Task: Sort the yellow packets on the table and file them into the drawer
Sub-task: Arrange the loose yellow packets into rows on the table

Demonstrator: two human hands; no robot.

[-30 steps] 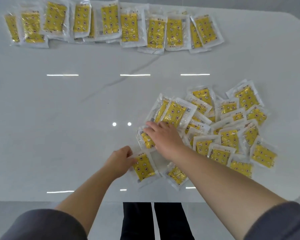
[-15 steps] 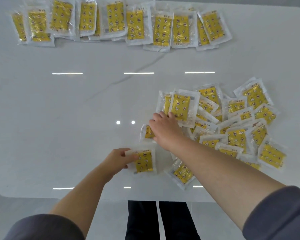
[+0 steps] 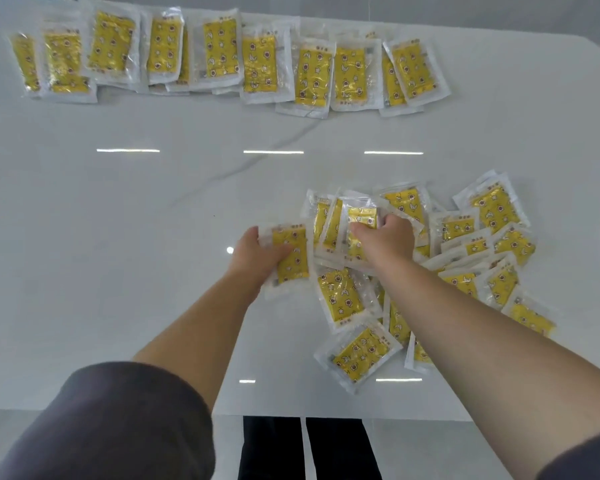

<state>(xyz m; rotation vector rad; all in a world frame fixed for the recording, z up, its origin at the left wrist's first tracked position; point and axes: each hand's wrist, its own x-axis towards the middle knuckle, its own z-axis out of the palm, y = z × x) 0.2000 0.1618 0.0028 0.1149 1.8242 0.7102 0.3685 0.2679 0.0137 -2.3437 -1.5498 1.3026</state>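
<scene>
- Left hand (image 3: 257, 258), head view, just at 9 o'clock of frame centre: holds left packet (image 3: 291, 255), thumb across its yellow face, fingertips on its 9 o'clock edge.
- Left packet stands long side toward 12 o'clock and touches the pile's 9 o'clock edge. Cannot tell whether it is lifted or resting on the table (image 3: 118, 209).
- Right hand (image 3: 387, 241), just at 3 o'clock of centre: fingers curled round right packet (image 3: 360, 216) at the pile's 10 o'clock corner. Packet top sticks out past the knuckles toward 12.
- Pile (image 3: 471, 251): loose heap of yellow packets in clear wrap, overlapping at mixed angles, 3 to 4 o'clock of centre. Right forearm crosses over it.
- Two packets at the pile's 7 o'clock end lie flat and tilted, one (image 3: 342, 296) just beyond the other (image 3: 360, 355).
- Row (image 3: 222, 57): packets side by side and overlapping along the far edge, 10 to 1 o'clock, well apart from the pile.
- Dark sleeves at 7 o'clock (image 3: 111, 427) and 5 o'clock (image 3: 589, 459).
</scene>
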